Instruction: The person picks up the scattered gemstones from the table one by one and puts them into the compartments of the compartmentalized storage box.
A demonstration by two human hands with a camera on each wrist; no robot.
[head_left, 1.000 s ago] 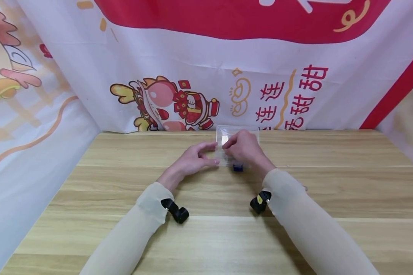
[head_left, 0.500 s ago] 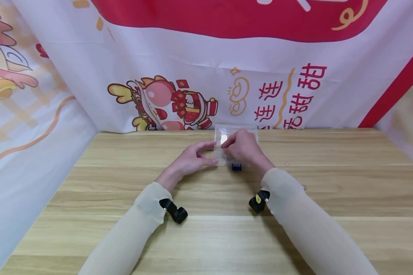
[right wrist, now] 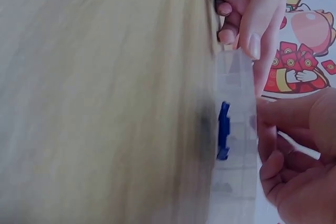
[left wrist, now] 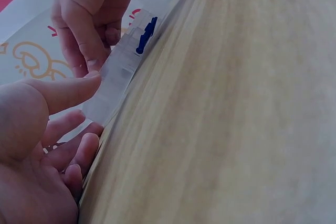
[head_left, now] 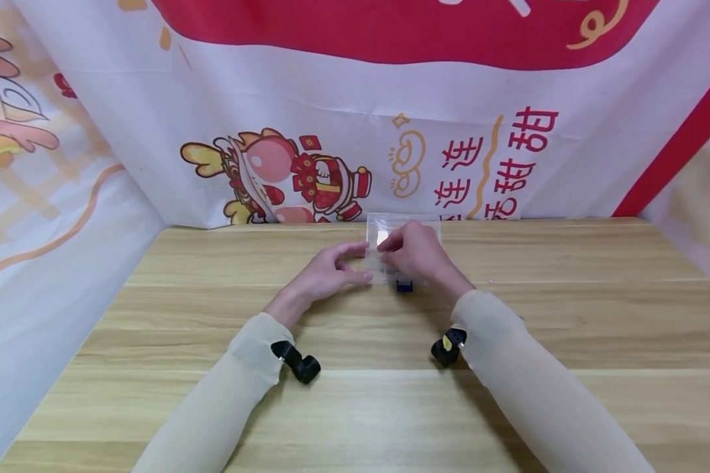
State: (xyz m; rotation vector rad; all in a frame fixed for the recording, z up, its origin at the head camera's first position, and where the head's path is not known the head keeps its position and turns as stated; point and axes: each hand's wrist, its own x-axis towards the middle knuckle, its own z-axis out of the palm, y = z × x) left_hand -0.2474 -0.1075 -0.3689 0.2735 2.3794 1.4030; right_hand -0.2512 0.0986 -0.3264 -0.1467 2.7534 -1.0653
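Note:
A clear plastic compartment box (head_left: 378, 276) with a dark blue latch (head_left: 405, 286) on its near side lies flat at the back of the table. My left hand (head_left: 325, 272) is at the box's left end, thumb tip at the near corner and the other fingers loosely extended along that end. Over the box is my right hand (head_left: 417, 251), its thumb and index fingertips brought together just above the compartments. In the right wrist view, the fingers of this hand (right wrist: 302, 182) are curled at the box's top; I cannot tell whether something small is between them.
The wood-grain table (head_left: 355, 420) ends at a printed white-and-red cloth (head_left: 307, 92) hanging right behind the box. Another cloth wall (head_left: 53, 217) borders the left side. Small black cameras (head_left: 446, 351) sit on both wrists.
The head view has shifted slightly. Both hands keep nearly the same places at the box, and the box stays where it was.

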